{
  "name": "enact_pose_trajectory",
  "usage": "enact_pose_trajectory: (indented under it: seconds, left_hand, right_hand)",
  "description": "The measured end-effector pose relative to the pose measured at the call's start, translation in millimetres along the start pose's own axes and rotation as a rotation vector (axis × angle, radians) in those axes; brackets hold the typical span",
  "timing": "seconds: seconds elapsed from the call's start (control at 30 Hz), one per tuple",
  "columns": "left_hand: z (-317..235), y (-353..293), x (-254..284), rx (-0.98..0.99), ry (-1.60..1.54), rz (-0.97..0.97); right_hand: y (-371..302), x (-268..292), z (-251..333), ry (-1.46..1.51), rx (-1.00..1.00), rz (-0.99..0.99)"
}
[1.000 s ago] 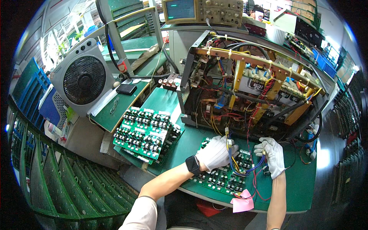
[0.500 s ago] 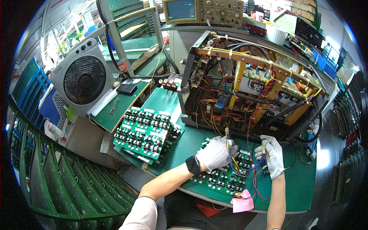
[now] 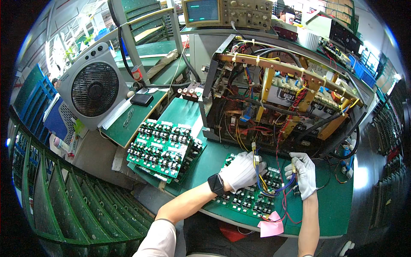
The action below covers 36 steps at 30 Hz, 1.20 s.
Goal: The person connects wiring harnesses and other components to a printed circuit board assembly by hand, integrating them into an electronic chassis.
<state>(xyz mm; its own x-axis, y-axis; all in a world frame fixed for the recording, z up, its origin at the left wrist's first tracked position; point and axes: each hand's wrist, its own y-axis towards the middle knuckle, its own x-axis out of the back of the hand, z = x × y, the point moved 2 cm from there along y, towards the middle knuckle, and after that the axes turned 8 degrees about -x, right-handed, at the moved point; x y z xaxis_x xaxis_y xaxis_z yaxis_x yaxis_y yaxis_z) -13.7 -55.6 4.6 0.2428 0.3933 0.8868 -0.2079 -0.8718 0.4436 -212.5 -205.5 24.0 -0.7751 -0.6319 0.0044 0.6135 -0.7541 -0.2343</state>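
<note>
- On the green bench point(image 3: 334, 205), front edge: green circuit board point(image 3: 248, 197), flat, packed with small black parts, under both gloved hands.
- Left hand point(image 3: 240, 170): rests on the board, fingers curled round a small connector point(image 3: 256, 159) with blue and yellow wires point(image 3: 262, 182).
- Right hand point(image 3: 302, 174): fingers closed on the other end of the wire loop, just above the board's right edge.
- Pink note point(image 3: 270, 228) just beside the board's near corner.
- Open metal chassis point(image 3: 278, 94) behind, full of wiring and gold brackets.
- Stack of similar boards point(image 3: 162, 147) to the left, well apart.
</note>
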Motion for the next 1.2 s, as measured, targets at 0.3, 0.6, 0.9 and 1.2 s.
enact_pose_trajectory:
  seconds: [0.3, 0.6, 0.9, 1.2]
  left_hand:
    - [2.5, 2.7, 2.0, 0.013, -0.011, 0.016]
    - [-4.8, -1.6, 3.0, -0.008, 0.004, -0.006]
    - [2.3, -4.9, 8.3, -0.228, 0.141, 0.093]
    - [6.5, 8.9, 6.0, -0.024, 0.013, 0.032]
  right_hand:
    - [0.1, -4.9, 7.1, 0.007, 0.007, 0.021]
    - [-4.6, -3.8, 2.0, 0.037, -0.022, 0.028]
    - [6.7, 2.1, 5.0, -0.3, 0.213, 0.05]
    - [15.9, 29.5, -6.6, -0.474, 0.133, -0.05]
